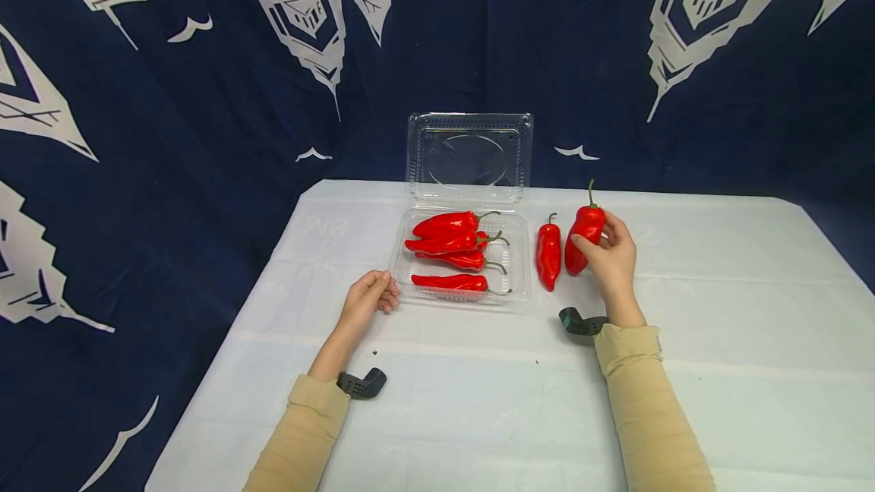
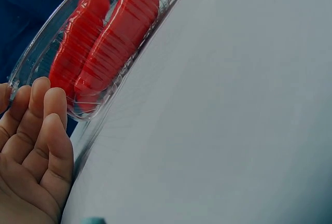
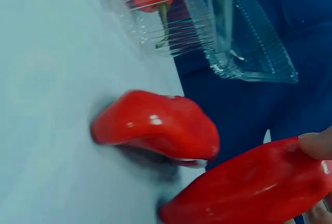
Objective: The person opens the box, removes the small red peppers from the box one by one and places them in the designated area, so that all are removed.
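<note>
Several red chili peppers [image 1: 447,242] lie in a clear plastic clamshell container [image 1: 518,264] whose lid [image 1: 478,127] stands raised at the back. My left hand [image 1: 369,298] pinches the container's rim at its left front side, thumb and finger meeting at the edge in the left wrist view. To the right, my right hand [image 1: 614,257] grips a red pepper [image 1: 581,243] by its side, stem pointing away. That pepper's tip [image 3: 171,212] is close to the table; contact cannot be told. Beside it another red pepper [image 1: 548,255] lies loose, between the held one and the container.
A white-covered table [image 1: 478,401] extends around the container, with small dark specks near the left wrist. Behind it hangs a dark blue cloth [image 1: 437,82] with white building prints. Each wrist wears a black band with a camera.
</note>
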The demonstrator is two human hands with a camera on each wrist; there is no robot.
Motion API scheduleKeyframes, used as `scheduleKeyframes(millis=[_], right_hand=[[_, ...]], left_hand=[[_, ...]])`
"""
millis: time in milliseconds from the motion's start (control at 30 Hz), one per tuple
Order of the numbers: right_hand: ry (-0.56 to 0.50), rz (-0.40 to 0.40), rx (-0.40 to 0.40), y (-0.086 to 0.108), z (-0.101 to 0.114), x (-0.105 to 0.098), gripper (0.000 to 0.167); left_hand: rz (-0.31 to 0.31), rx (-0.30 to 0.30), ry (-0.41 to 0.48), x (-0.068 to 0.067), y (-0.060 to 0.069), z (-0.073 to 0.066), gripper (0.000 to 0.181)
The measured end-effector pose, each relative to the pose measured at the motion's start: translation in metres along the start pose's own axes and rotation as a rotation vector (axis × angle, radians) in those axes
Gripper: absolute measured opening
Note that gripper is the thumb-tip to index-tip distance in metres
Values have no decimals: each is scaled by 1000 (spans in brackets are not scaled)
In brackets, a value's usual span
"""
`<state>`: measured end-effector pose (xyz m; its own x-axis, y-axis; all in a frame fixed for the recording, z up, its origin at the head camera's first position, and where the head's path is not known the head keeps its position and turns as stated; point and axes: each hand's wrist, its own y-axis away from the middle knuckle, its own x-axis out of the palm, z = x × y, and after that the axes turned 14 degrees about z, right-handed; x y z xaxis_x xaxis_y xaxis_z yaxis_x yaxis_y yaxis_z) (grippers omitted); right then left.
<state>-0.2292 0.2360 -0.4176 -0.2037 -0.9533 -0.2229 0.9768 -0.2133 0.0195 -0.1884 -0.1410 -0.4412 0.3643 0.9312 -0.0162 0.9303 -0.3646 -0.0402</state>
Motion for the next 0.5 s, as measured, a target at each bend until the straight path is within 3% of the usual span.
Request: scheduleKeyframes(millis=[500], right_hand=[[64,-3,31,-2,-14,3,68]], left_hand=[[-2,5,2,0,0,0,24]])
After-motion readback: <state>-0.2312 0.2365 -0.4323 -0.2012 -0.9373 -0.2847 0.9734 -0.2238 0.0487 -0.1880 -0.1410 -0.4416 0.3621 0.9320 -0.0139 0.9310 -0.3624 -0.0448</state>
